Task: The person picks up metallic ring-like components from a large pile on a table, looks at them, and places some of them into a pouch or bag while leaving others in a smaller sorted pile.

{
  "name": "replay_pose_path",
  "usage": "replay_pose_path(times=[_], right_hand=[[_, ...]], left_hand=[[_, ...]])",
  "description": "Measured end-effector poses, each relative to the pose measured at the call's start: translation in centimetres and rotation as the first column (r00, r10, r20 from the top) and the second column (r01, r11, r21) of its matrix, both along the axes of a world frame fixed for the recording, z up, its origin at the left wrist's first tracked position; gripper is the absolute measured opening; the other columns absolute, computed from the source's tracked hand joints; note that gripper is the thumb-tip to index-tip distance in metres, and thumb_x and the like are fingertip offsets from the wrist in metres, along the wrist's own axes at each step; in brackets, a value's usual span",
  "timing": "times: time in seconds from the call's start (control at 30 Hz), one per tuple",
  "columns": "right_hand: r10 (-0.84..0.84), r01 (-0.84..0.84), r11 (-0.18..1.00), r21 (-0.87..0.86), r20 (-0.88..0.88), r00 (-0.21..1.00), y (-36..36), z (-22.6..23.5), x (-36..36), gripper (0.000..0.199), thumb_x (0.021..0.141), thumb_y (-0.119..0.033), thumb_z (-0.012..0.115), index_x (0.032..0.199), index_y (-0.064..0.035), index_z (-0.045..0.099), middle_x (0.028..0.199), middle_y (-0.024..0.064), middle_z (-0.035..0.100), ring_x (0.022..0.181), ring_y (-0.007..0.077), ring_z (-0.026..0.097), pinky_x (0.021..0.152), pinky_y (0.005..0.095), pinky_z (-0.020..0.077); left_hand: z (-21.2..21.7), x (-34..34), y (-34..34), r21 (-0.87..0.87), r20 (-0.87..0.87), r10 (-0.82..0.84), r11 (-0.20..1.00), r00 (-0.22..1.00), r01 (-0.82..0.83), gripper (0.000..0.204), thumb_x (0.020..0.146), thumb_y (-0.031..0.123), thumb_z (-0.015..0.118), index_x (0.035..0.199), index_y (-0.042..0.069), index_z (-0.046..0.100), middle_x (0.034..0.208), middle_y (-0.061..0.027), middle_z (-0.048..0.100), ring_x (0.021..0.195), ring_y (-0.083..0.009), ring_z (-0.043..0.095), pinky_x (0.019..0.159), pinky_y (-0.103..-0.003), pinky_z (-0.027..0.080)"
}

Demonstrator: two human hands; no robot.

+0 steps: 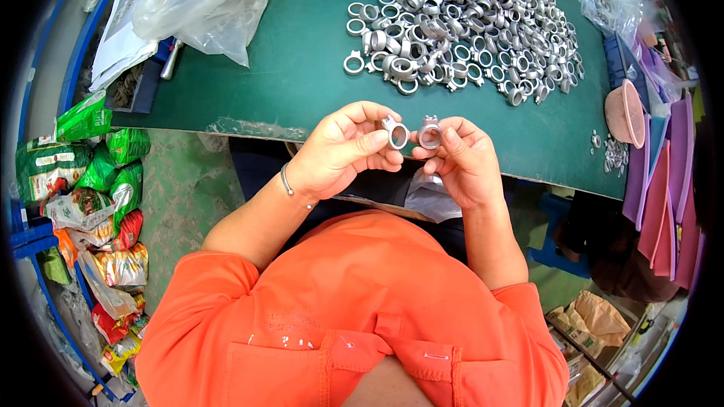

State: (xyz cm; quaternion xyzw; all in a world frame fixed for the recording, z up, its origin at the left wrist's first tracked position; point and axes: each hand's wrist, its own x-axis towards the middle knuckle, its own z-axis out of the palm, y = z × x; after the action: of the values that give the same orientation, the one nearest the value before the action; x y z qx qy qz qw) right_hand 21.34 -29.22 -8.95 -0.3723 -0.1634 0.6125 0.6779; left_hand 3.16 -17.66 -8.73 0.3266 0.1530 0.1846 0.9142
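Observation:
Between the thumb and fingers of my left hand [332,149] is a grey metal ring clamp [397,134], its round opening turned up. My right hand [469,160] pinches a second, similar ring clamp [430,134] with a small lug at its top. The two clamps are held side by side, a little apart, just over the table's front edge. Beyond my hands a large heap of the same grey ring clamps [452,22] is spread over the green table [271,98].
Clear plastic bags [219,7] and papers [124,26] lie at the back left. A pink basket [625,114] and small metal parts [616,154] are at the right edge, beside purple and pink sheets [664,181]. Packed bags [113,203] fill a blue rack at left.

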Motion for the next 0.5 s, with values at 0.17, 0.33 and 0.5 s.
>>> replay_pose_path(times=[0.17,0.33,0.5], right_hand=[[0.004,-0.003,1.000,0.004,-0.039,0.999,-0.14,0.07,0.00,0.021,0.092,-0.017,0.059,0.097,0.0038,0.058,0.097,0.0209,0.066,0.080,0.0250,0.070,0.061,0.0277,0.0595],[0.008,-0.009,1.000,-0.004,-0.042,0.999,-0.03,0.19,-0.27,0.021,0.092,-0.017,0.059,0.097,0.0036,0.059,0.097,0.0210,0.066,0.081,0.0254,0.069,0.064,0.0289,0.0596],[0.004,-0.004,1.000,0.001,-0.007,1.000,-0.07,-0.02,-0.24,0.019,0.092,-0.015,0.059,0.095,0.0035,0.059,0.098,0.0209,0.066,0.083,0.0260,0.069,0.066,0.0300,0.0595]], left_hand=[[0.26,-0.11,-0.03,-0.030,0.012,-0.018,0.999,1.000,0.019,0.025,0.092,0.007,0.055,0.116,0.002,0.052,0.109,-0.0128,0.061,0.088,-0.0196,0.066,0.078,-0.033,0.057],[-0.06,-0.37,-0.01,0.001,0.008,-0.017,1.000,1.000,0.017,0.025,0.091,0.007,0.057,0.116,0.001,0.052,0.109,-0.0133,0.061,0.090,-0.0211,0.066,0.079,-0.035,0.057],[-0.07,-0.10,-0.19,0.095,-0.026,0.008,0.995,1.000,-0.006,0.026,0.087,0.005,0.063,0.112,0.001,0.054,0.103,-0.0102,0.061,0.085,-0.0189,0.065,0.076,-0.032,0.056]])
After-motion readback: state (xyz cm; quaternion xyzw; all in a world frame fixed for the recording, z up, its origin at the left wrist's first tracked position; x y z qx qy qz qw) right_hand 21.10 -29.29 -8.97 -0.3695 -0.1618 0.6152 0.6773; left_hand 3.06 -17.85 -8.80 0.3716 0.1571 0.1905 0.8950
